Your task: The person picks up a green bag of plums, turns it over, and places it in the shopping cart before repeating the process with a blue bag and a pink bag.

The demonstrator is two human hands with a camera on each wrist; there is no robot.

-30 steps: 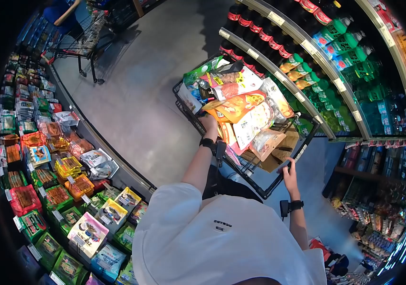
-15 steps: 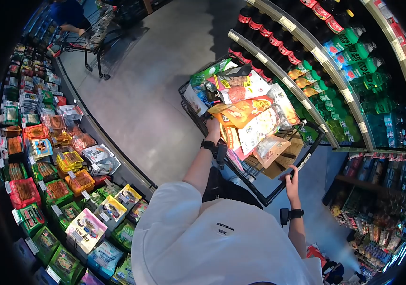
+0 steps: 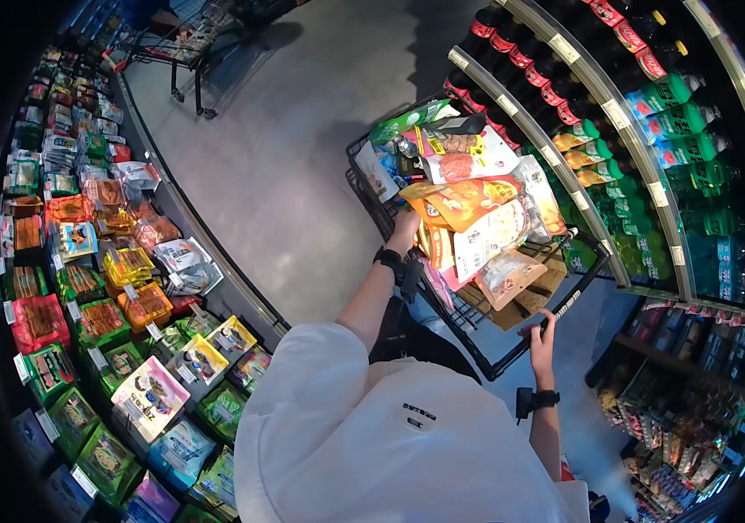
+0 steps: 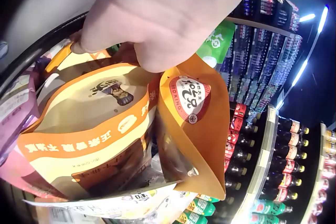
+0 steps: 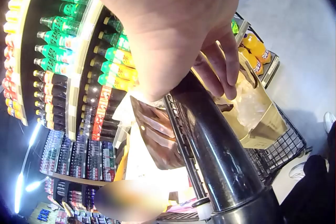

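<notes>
A black wire shopping cart (image 3: pixel 357 179) is heaped with packaged food. On its near left side my left hand (image 3: pixel 403 234) lies at the rim, beside an orange pouch (image 3: pixel 459 202). In the left wrist view, that hand (image 4: pixel 173 14) covers part of the dark rim, above a cream pouch with orange edging (image 4: pixel 89 108); most of its fingers are hidden, so I cannot tell whether they curl round anything. My right hand (image 3: pixel 543 338) holds the cart's black handle (image 3: pixel 574 295). From the right wrist, bent fingers (image 5: pixel 220 69) show over the bar's far side.
Curved shelves of soda bottles (image 3: pixel 682 122) stand close along the cart's right. Packaged snacks (image 3: pixel 146 305) fill a low display on the left, with a dark edge along the aisle. Another shopping cart (image 3: pixel 182 44) stands at the upper left. A cardboard box (image 3: pixel 525 301) sits inside my cart.
The loaded cart and both hands have shifted rightward in the head view. The bottle shelves slide right too, and the other cart moves up toward the frame's edge. Both hands keep their places.
</notes>
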